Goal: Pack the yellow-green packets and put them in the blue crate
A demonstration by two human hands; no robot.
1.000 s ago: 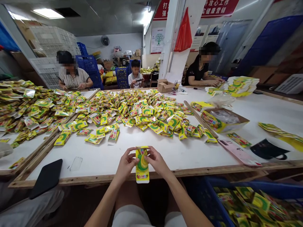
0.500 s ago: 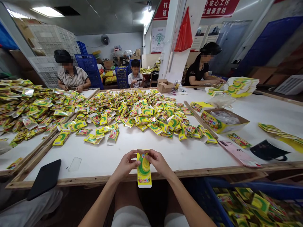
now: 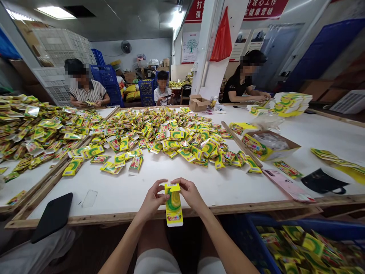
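Observation:
I hold one yellow-and-green packet [image 3: 173, 205] upright over the near edge of the white table [image 3: 222, 186]. My left hand [image 3: 152, 199] pinches its upper left side and my right hand [image 3: 190, 195] pinches its upper right side, with fingertips at the top flap. Beyond my hands a big heap of the same packets [image 3: 171, 135] covers the middle of the table.
Another packet heap [image 3: 34, 129] lies on the left table. A black phone [image 3: 53, 217] sits at the near left edge. A cardboard box [image 3: 270, 144], a pink flat item [image 3: 286, 184] and a black pouch [image 3: 322, 180] lie right. A blue crate of packets [image 3: 302, 247] stands lower right. Three people sit across the tables.
The packet and both hands have dropped slightly toward the table edge, and my fingers have shifted at the packet's top flap. The person at the far left now holds a packet.

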